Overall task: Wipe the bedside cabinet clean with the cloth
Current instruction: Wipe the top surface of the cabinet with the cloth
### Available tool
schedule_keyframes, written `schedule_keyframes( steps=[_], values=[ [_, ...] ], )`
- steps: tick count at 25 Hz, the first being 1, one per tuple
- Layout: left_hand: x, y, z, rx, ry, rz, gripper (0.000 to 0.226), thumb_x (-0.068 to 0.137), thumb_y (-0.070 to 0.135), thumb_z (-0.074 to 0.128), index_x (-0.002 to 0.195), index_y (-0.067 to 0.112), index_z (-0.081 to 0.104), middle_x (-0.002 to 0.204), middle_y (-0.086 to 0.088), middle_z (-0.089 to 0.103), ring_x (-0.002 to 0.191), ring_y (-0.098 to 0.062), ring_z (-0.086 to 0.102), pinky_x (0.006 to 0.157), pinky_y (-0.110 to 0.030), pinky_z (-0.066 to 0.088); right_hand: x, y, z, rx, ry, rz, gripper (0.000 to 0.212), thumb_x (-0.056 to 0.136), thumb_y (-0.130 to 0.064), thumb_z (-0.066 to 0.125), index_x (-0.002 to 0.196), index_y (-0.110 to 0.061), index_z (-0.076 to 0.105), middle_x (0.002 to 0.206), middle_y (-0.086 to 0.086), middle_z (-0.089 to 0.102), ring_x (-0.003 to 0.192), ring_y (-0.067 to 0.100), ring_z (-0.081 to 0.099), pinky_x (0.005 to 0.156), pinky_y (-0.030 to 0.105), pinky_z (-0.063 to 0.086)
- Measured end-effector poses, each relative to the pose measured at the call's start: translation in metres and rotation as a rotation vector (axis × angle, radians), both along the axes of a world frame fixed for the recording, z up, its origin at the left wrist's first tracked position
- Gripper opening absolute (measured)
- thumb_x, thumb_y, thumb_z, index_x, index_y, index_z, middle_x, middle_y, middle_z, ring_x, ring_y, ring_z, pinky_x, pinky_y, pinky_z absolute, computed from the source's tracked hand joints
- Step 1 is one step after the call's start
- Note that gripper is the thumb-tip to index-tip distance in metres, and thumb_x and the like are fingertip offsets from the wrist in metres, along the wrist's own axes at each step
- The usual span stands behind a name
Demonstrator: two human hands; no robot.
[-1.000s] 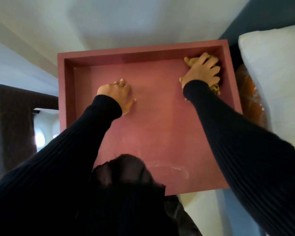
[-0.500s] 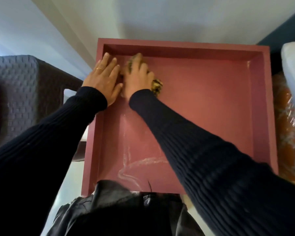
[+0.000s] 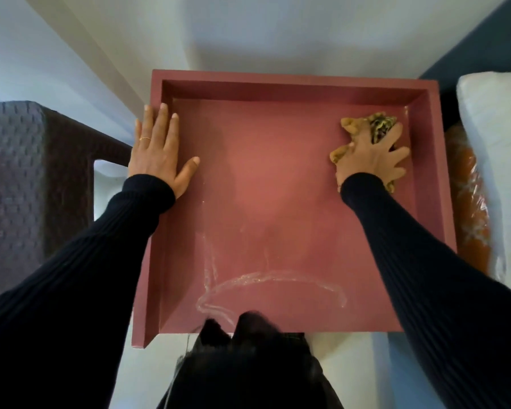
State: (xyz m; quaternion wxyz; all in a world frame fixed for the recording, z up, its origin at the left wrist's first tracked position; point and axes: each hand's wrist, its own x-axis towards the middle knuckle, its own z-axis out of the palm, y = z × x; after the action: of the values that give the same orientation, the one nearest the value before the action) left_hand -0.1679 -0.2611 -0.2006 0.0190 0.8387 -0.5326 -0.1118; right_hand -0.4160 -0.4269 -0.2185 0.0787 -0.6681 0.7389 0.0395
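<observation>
Pale wall and floor surround the reddish bedside cabinet [image 3: 278,202], whose sunken top is boxed in by raised rims on the left, far and right sides and open along the near edge. At the far right corner of that top lies the crumpled yellow-brown cloth [image 3: 363,128], just beside the right rim, pressed flat under the right hand [image 3: 369,160] with its fingers spread wide over it. Whitish curved smears [image 3: 266,281] streak the near part of the surface; the middle is bare. The left hand [image 3: 160,152] rests flat and open across the left rim, holding nothing. A dark woven chair [image 3: 27,178] stands left of the cabinet, a white pillow [image 3: 496,143] and an orange plastic-wrapped bundle [image 3: 469,208] close on its right.
</observation>
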Motion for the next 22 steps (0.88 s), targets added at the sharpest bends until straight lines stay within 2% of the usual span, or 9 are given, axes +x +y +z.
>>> schedule_keyframes(
  steps=[3, 6, 10, 12, 14, 17, 19, 21, 22],
  values=[
    [0.003, 0.0, -0.002, -0.011, 0.043, 0.014, 0.08, 0.081, 0.043, 0.032, 0.145, 0.001, 0.008, 0.155, -0.021, 0.001, 0.144, -0.035, -0.003, 0.116, -0.043, -0.001, 0.061, 0.017, 0.002, 0.061, -0.053, -0.013, 0.053, 0.092, -0.036, 0.044, 0.143, -0.03, 0.029, 0.156, 0.013, 0.002, 0.132, 0.04, 0.02, 0.098, 0.051, 0.03],
    [0.006, 0.001, -0.004, -0.015, 0.059, 0.002, 0.078, 0.08, 0.04, 0.025, 0.145, 0.0, 0.007, 0.154, -0.023, 0.0, 0.143, -0.036, -0.002, 0.116, -0.045, 0.001, 0.141, 0.055, 0.007, 0.103, -0.138, 0.267, 0.057, 0.086, -0.039, 0.056, 0.139, -0.031, 0.036, 0.156, 0.013, 0.005, 0.129, 0.037, 0.025, 0.096, 0.046, 0.032],
    [0.006, -0.001, -0.004, -0.053, 0.099, 0.008, 0.071, 0.081, 0.028, 0.021, 0.145, -0.001, 0.006, 0.154, -0.022, 0.0, 0.144, -0.034, -0.004, 0.117, -0.04, -0.003, 0.196, 0.085, 0.007, 0.065, -0.177, 0.633, 0.043, 0.094, -0.027, 0.044, 0.137, -0.029, 0.039, 0.154, 0.012, 0.012, 0.128, 0.034, 0.028, 0.092, 0.046, 0.036],
    [0.007, 0.0, -0.005, -0.071, 0.106, 0.012, 0.07, 0.082, 0.026, 0.021, 0.145, 0.0, 0.005, 0.154, -0.02, -0.001, 0.144, -0.032, -0.005, 0.116, -0.039, -0.005, 0.197, 0.083, 0.007, 0.11, -0.267, 0.76, 0.041, 0.098, -0.028, 0.04, 0.139, -0.027, 0.038, 0.152, 0.009, 0.018, 0.13, 0.031, 0.028, 0.099, 0.046, 0.035],
    [0.008, 0.001, -0.006, -0.082, 0.113, 0.013, 0.07, 0.082, 0.028, 0.021, 0.145, 0.001, 0.004, 0.155, -0.02, -0.001, 0.144, -0.031, -0.005, 0.116, -0.038, -0.005, 0.194, 0.076, 0.008, 0.169, -0.367, 0.768, 0.043, 0.097, -0.026, 0.044, 0.139, -0.023, 0.038, 0.149, 0.007, 0.024, 0.131, 0.029, 0.028, 0.103, 0.047, 0.032],
    [0.005, -0.001, -0.006, -0.074, 0.109, 0.013, 0.072, 0.084, 0.035, 0.02, 0.145, 0.001, 0.002, 0.155, -0.019, -0.001, 0.144, -0.03, -0.005, 0.117, -0.038, -0.005, 0.179, 0.081, 0.007, 0.136, -0.251, 0.926, 0.054, 0.082, -0.025, 0.064, 0.133, -0.027, 0.046, 0.148, 0.002, 0.024, 0.126, 0.028, 0.03, 0.098, 0.044, 0.036],
    [0.004, 0.006, -0.004, -0.035, 0.068, -0.018, 0.076, 0.085, 0.042, 0.016, 0.145, -0.001, 0.0, 0.155, -0.019, -0.002, 0.144, -0.031, -0.006, 0.116, -0.038, -0.005, 0.156, 0.099, 0.005, 0.192, -0.208, 1.034, 0.066, 0.076, -0.023, 0.07, 0.136, -0.026, 0.043, 0.146, 0.001, 0.026, 0.125, 0.03, 0.033, 0.095, 0.044, 0.037],
    [-0.003, 0.023, -0.003, 0.018, -0.012, -0.097, 0.082, 0.082, 0.052, 0.006, 0.144, -0.002, 0.001, 0.155, -0.02, -0.002, 0.144, -0.032, -0.007, 0.116, -0.04, -0.005, 0.121, 0.109, 0.008, 0.162, -0.147, 1.153, 0.051, 0.084, -0.025, 0.061, 0.132, -0.034, 0.048, 0.148, -0.001, 0.025, 0.121, 0.031, 0.034, 0.09, 0.044, 0.036],
    [-0.009, 0.036, -0.002, 0.047, -0.031, -0.148, 0.087, 0.079, 0.055, 0.002, 0.144, -0.002, 0.003, 0.154, -0.02, -0.001, 0.143, -0.032, -0.007, 0.115, -0.041, -0.006, 0.099, 0.105, 0.009, 0.137, -0.148, 1.126, 0.045, 0.086, -0.026, 0.058, 0.128, -0.04, 0.05, 0.148, -0.002, 0.024, 0.119, 0.031, 0.034, 0.087, 0.044, 0.036]
  ],
)
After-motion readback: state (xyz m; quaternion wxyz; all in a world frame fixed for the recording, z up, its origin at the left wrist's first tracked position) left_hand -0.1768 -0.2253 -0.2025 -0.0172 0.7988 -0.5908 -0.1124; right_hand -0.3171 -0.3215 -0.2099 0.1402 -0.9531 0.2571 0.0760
